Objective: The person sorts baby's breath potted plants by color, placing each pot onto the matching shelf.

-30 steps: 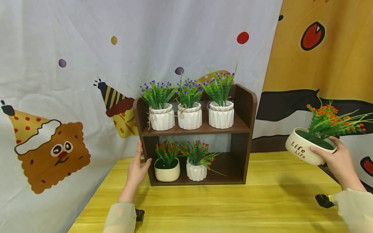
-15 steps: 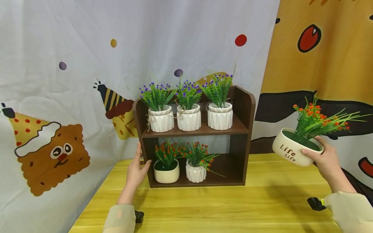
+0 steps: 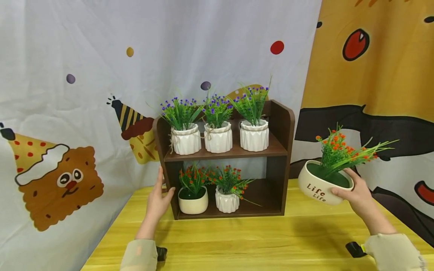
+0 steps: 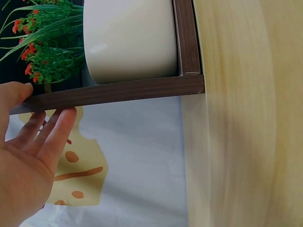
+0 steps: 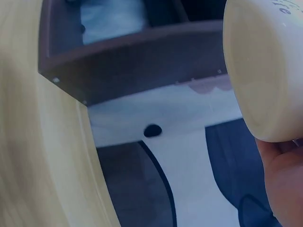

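Observation:
My right hand grips a cream flowerpot by its right side, thumb on the front. The pot reads "Life Life", bears orange flowers and grass, and hangs tilted above the table, right of a dark brown two-tier shelf. In the right wrist view, the pot's base shows beside the shelf's side panel. My left hand holds the shelf's left side panel, thumb at the front edge and fingers along the outside. On the lower tier are a cream pot and a white fluted pot, both red-flowered.
Three white pots with purple flowers stand on the upper tier: left, middle and right. Under the shelf is a yellow wood-grain table. A printed cloth hangs behind it.
My right hand has carried the "Life Life" pot leftward and slightly down, closer to the shelf. The left hand stays at the shelf's left side.

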A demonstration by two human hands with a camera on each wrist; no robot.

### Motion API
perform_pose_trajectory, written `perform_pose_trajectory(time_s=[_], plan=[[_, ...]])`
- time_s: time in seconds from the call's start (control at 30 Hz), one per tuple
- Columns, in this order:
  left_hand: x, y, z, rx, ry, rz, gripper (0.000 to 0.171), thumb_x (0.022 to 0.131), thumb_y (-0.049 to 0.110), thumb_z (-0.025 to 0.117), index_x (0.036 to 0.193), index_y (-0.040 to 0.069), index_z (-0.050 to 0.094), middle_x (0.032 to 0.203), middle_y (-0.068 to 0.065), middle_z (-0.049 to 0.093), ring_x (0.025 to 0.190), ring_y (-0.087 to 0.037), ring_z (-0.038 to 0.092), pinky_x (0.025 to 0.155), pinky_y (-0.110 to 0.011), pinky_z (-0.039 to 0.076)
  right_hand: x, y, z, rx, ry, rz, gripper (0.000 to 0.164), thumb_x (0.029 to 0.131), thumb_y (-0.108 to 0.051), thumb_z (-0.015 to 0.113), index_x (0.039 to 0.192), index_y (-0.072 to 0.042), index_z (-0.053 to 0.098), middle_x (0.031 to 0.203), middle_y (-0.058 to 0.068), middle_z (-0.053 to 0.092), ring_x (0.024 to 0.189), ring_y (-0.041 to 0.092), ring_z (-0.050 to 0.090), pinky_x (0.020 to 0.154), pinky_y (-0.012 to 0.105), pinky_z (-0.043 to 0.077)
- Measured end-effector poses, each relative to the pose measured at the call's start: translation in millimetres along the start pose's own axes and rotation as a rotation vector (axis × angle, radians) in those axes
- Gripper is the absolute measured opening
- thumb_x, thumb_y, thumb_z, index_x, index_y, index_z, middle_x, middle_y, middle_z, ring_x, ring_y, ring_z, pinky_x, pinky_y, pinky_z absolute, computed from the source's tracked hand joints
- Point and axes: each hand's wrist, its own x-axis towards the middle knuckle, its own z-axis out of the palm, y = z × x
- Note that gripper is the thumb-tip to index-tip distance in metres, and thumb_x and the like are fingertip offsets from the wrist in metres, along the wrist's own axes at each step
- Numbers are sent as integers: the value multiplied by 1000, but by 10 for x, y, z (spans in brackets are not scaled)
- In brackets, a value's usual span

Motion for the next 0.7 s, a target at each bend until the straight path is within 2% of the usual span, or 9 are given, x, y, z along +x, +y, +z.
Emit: perform_pose_trajectory(time_s=[0.27,0.5,0.7], plan=[[-5,0,-5,9,11,9,91,90,6,68,158,24,10,125,-31,56,88,-43,66,73,-57,51,-84,-63,279,130,-136,-36,70,73,13,68,121,-36,54,90,-10,68,75,6,65,62,19,52],[-9,13,-15,4,6,-1,93,89,7,69,158,26,9,127,-31,56,88,-43,66,73,-57,52,-138,-92,492,151,-200,-78,73,70,12,71,122,-35,55,92,-8,68,76,7,65,62,21,52],[-7,34,-23,7,-6,-11,90,90,9,69,158,23,11,127,-30,56,89,-42,66,71,-56,52,-177,-70,631,147,-228,-65,75,69,12,73,122,-37,54,94,-10,67,78,7,64,62,22,52]])
